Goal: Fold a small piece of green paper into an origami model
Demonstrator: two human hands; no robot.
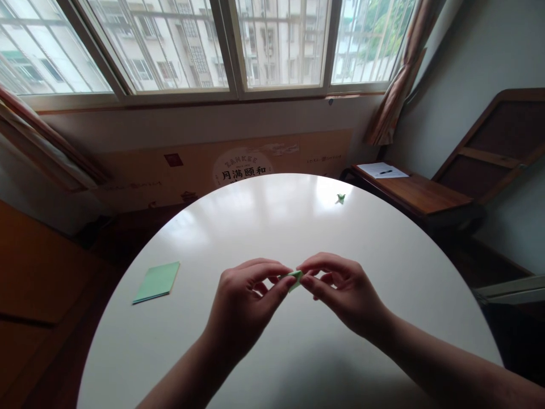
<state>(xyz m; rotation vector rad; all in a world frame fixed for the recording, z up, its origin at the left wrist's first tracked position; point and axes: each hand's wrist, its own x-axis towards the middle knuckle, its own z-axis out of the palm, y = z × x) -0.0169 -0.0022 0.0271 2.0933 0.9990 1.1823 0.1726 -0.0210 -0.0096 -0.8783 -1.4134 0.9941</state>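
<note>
A small folded piece of green paper [295,279] is held between both hands above the middle of the white table. My left hand [251,287] pinches it from the left, thumb in front and fingers behind. From the right, the thumb and forefinger of my right hand [340,284] close on its other edge. Most of the paper is hidden by the fingertips, so its exact folded shape cannot be made out.
A stack of square green paper [156,282] lies on the round white table [272,352] at the left. A small folded green paper figure [340,198] stands near the far edge. Beyond, a wooden bench [430,193] carries a white sheet [381,170] and a pen [386,172].
</note>
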